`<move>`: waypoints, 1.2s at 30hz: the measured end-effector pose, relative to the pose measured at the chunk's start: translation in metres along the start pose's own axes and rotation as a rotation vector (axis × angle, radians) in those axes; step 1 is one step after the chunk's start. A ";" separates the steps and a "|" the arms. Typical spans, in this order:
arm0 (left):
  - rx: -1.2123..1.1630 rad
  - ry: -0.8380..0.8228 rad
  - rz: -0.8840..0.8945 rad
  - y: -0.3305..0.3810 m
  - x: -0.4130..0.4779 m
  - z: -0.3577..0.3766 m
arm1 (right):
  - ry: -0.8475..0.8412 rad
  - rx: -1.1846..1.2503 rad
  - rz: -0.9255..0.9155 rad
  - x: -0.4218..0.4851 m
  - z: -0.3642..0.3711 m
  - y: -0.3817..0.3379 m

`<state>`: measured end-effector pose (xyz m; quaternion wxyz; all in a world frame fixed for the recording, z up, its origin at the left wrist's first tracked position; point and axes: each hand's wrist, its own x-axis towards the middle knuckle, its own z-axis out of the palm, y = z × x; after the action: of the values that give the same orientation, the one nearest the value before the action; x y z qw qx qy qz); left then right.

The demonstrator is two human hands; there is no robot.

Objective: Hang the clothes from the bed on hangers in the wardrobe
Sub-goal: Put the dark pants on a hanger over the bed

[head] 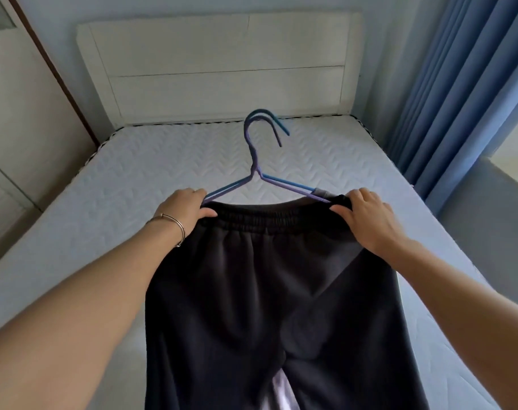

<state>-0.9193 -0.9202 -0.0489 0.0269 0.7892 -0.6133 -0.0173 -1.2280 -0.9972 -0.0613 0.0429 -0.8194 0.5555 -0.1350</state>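
Black sweatpants with an elastic waistband lie spread on the bed, legs toward me. Two thin hangers, one purple and one blue, are stacked together with their hooks pointing at the headboard and their lower parts inside the waistband. My left hand pinches the waistband's left corner together with the hangers' left arm. My right hand grips the waistband's right corner over the hangers' right shoulder. The hangers' bottom bars are hidden by the fabric.
A white headboard stands at the far end of the bare quilted mattress. Pale wardrobe panels run along the left side. Blue curtains and a window ledge are on the right.
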 end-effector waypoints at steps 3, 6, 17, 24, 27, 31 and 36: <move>-0.013 -0.088 -0.029 -0.010 0.035 0.057 | -0.087 -0.011 0.007 0.028 0.058 0.010; -0.008 -0.129 -0.041 -0.016 0.066 0.101 | -0.146 -0.035 0.041 0.053 0.107 0.021; 0.121 -0.257 -0.201 -0.012 0.092 0.277 | -0.221 0.146 0.206 0.062 0.279 0.028; 0.079 -0.531 -0.104 -0.032 -0.047 0.371 | -0.632 0.014 0.210 -0.082 0.343 0.058; -0.019 -0.478 -0.114 -0.042 -0.105 0.381 | -0.709 -0.007 0.260 -0.136 0.341 0.060; -0.062 -0.504 -0.190 -0.041 -0.184 0.379 | -0.774 -0.003 0.314 -0.197 0.329 0.047; 0.002 -0.645 -0.266 -0.035 -0.275 0.370 | -0.811 -0.007 0.334 -0.263 0.315 0.026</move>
<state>-0.9759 -0.6530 -0.4222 -0.1716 0.8161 -0.4821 -0.2686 -1.2581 -0.7899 -0.4146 0.2760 -0.7052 0.6190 0.2083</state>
